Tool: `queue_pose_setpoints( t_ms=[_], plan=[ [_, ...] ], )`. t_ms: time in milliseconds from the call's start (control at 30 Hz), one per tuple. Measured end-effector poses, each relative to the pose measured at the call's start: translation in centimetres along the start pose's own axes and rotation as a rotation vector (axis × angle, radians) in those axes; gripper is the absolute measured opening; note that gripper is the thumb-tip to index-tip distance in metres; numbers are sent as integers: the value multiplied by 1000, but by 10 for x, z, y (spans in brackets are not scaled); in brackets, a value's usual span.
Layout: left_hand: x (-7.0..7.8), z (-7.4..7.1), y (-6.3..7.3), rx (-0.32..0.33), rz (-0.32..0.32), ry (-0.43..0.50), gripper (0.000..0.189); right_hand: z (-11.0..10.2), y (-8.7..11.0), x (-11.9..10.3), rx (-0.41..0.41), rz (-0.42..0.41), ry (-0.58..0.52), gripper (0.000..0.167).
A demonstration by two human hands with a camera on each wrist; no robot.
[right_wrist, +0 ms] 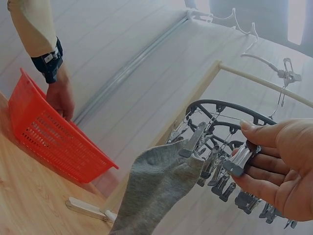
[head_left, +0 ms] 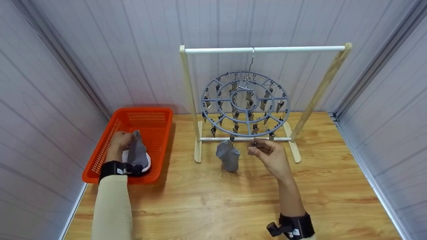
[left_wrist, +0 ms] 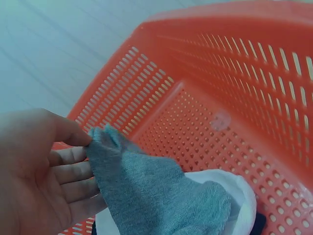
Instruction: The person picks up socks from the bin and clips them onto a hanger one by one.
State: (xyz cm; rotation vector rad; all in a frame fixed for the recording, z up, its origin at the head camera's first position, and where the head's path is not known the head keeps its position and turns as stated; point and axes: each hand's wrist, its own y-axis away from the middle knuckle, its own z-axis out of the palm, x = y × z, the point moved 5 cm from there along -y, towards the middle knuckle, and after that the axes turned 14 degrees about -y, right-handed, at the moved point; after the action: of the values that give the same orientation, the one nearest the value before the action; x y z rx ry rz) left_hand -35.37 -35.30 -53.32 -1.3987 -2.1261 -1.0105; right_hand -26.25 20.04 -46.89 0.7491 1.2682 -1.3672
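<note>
My left hand (head_left: 121,141) is over the red basket (left_wrist: 112,93), pinching the end of a grey sock (left_wrist: 151,188) between thumb and forefinger. Beneath that sock lies a white item (left_wrist: 243,193) with something dark under it, mostly covered. At the round drying hanger (head_left: 247,135), my right hand (head_left: 272,156) holds a metal clip (right_wrist: 239,160) between thumb and fingers, on the near rim. Just left of it, another grey sock (head_left: 229,156) hangs from a neighbouring clip (right_wrist: 193,140). The clip in my right hand has no sock in it.
The hanger hooks onto the white bar (head_left: 217,50) of a wooden stand (head_left: 320,90). Several more clips dangle from its rings. The stand's feet (head_left: 198,143) rest on the wood-grain table (head_left: 206,203), with pale panel walls (head_left: 150,40) behind and at the sides.
</note>
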Motion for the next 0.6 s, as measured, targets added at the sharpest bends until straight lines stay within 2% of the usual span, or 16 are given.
queue_pose_setpoints(
  t_ms=[100,233,433,500,600],
  plan=[
    [-4,2,8,-12,-16,104,15,-3,-1,1,-15,12,-14,27],
    [-8,4,21,-35,-1,216,16,-6,-2,0,-37,18,-29,27],
    [-1,6,47,-61,-11,409,20,-12,-5,-1,-71,17,-30,29],
    [3,8,57,-73,-18,437,23,-14,-6,0,-84,21,-25,30],
    [7,10,67,-84,-11,409,32,-17,-8,0,-102,18,-30,30]
  ],
)
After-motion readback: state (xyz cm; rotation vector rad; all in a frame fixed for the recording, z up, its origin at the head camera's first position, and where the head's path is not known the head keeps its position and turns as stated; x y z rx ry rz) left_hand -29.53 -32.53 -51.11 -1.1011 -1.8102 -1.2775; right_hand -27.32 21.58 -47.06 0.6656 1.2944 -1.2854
